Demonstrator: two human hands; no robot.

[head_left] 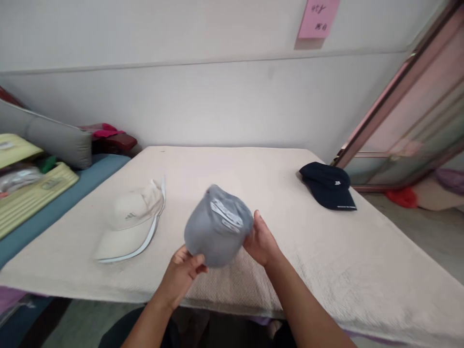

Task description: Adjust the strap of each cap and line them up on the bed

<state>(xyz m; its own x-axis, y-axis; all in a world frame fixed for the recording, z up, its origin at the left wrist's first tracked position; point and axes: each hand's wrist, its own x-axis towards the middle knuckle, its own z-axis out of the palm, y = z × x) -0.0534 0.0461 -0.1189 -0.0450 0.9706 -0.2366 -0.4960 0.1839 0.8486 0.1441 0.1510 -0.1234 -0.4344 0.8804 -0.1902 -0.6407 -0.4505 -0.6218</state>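
Grey cap: from where I stand, the grey cap (217, 227) is above the near part of the pale cloth (232, 166), between the person's two hands, slightly blurred.
Cap's direction: its smooth brim faces the person and a little to the left; the crown, with its whitish lettering, lies behind, up and to the right. The long axis slants from upper right to lower left.
Left hand: the left hand (186, 266) pinches the brim's near-left edge, thumb on top, fingers beneath.
Right hand: the right hand (263, 239) holds the crown's right side, thumb up beside it; some fingers are hidden.
White cap: left of the grey one, the white cap (128, 217) rests on the cloth, its blue-edged brim toward the near left.
Navy cap: the navy cap (326, 185) sits near the cloth's right edge, brim toward the near right.
Wall: a pink note (319, 19) hangs there.
Far left: a grey cushion (60, 140) leans behind a yellow case (39, 195).
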